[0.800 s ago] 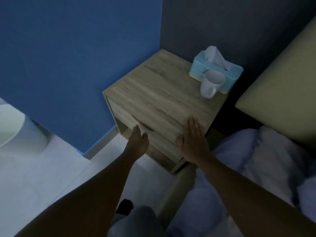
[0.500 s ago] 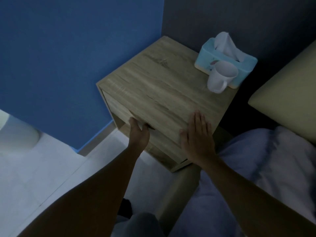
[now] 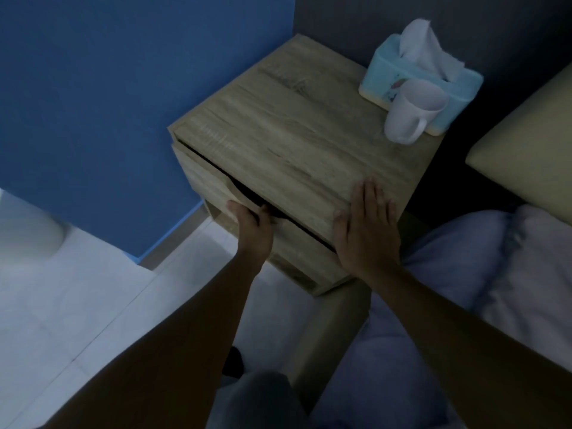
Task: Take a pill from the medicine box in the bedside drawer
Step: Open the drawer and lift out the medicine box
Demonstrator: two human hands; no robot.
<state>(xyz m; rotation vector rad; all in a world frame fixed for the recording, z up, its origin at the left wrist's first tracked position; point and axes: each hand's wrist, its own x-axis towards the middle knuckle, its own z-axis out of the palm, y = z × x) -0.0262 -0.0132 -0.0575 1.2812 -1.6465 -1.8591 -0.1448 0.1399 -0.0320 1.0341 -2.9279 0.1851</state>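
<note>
A wooden bedside table (image 3: 297, 131) stands in the corner between a blue wall and a dark wall. Its drawer (image 3: 204, 184) is pulled out a small way, leaving a dark gap under the top. My left hand (image 3: 252, 226) grips the drawer front at its cut-out handle, fingers hooked inside. My right hand (image 3: 366, 226) lies flat, fingers spread, on the near right corner of the table top. The drawer's inside is dark, and no medicine box is visible.
A light blue tissue box (image 3: 411, 78) and a white mug (image 3: 411, 109) stand at the back right of the table top. The bed with a pale duvet (image 3: 483, 274) and a beige headboard (image 3: 532, 140) lies on the right. White floor tiles (image 3: 77, 298) lie left.
My left hand reached the drawer handle, closed on it and pulled the drawer slightly out. The right hand stayed flat on the table top. The view moved closer.
</note>
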